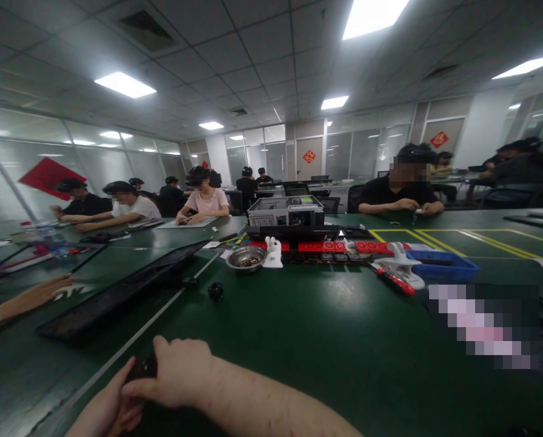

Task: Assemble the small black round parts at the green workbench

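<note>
My right hand (178, 371) lies near the front edge of the green table (308, 340), fingers curled over a small black object (141, 366). My left hand (110, 408) comes up from below and touches the same object; its fingers are closed round it, though only partly seen. What the black object is cannot be made out. A small black knob (215, 291) sits on the table beyond my hands.
A long black panel (116, 295) lies to the left. Further back stand a metal bowl (248, 257), a white part (274, 252), a computer case (285, 211), a red-handled screwdriver (393, 282) and a blue tray (442, 267). A co-worker's hand (41, 291) rests at left; other people sit around.
</note>
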Action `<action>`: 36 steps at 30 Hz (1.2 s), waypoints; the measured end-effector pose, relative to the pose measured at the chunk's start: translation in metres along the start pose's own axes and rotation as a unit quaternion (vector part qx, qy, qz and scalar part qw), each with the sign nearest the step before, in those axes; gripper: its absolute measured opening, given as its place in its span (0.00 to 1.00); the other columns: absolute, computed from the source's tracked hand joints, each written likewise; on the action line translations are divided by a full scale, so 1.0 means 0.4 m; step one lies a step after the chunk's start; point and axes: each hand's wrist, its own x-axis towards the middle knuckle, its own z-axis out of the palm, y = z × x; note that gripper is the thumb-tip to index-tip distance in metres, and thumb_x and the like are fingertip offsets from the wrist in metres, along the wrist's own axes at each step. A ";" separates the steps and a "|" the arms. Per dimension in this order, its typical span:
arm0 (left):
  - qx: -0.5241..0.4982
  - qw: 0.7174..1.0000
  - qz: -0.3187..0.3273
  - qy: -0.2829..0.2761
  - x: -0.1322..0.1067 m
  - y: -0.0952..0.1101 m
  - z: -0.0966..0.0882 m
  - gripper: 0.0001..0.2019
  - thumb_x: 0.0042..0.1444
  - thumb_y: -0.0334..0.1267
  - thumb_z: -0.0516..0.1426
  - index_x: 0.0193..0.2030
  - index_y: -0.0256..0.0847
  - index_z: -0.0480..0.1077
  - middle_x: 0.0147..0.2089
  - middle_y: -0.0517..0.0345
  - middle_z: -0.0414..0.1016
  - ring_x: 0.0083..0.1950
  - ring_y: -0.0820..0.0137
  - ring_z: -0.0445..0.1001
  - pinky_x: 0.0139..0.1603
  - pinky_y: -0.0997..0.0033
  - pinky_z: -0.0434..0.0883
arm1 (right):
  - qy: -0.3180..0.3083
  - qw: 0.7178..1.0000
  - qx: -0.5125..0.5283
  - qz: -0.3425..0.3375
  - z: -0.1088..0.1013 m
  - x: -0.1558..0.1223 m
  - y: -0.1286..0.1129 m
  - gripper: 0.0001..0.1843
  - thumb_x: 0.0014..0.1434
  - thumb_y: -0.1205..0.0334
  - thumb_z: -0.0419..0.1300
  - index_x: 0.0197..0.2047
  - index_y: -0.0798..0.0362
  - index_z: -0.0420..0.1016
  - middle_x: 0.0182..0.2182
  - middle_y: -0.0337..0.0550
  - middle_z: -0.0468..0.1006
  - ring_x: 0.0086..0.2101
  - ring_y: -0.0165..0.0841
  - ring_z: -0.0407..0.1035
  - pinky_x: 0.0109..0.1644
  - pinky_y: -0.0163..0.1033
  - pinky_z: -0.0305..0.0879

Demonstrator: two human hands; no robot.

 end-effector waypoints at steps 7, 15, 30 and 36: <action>0.088 0.995 -0.039 -0.015 0.070 -0.021 -0.068 0.24 0.41 0.59 0.47 0.13 0.40 0.53 0.08 0.67 0.47 0.10 0.79 0.48 0.12 0.76 0.54 | -0.029 0.997 -0.017 0.074 0.042 0.021 -0.008 0.27 0.48 0.42 0.48 0.37 0.58 0.67 0.30 0.51 0.74 0.31 0.43 0.70 0.28 0.45 0.68; 0.200 0.980 0.017 -0.017 0.057 -0.018 -0.055 0.24 0.40 0.62 0.45 0.12 0.41 0.53 0.08 0.66 0.47 0.11 0.77 0.50 0.15 0.73 0.57 | -0.018 0.998 0.038 0.047 0.045 0.014 0.017 0.33 0.44 0.37 0.48 0.41 0.58 0.66 0.35 0.53 0.73 0.33 0.43 0.69 0.28 0.43 0.68; 0.175 0.984 0.010 0.010 0.019 0.000 -0.032 0.24 0.40 0.59 0.48 0.13 0.38 0.58 0.07 0.66 0.49 0.10 0.77 0.51 0.14 0.74 0.58 | -0.018 1.000 -0.020 0.007 0.047 0.014 0.014 0.28 0.43 0.40 0.51 0.38 0.55 0.65 0.31 0.48 0.73 0.30 0.42 0.69 0.26 0.44 0.68; 0.201 0.978 0.049 -0.001 0.027 -0.013 -0.033 0.24 0.42 0.59 0.47 0.10 0.40 0.54 0.08 0.64 0.51 0.11 0.77 0.52 0.15 0.73 0.59 | 0.022 0.999 -0.014 0.023 0.068 0.011 0.010 0.20 0.51 0.48 0.46 0.35 0.56 0.66 0.29 0.49 0.73 0.29 0.39 0.70 0.26 0.41 0.68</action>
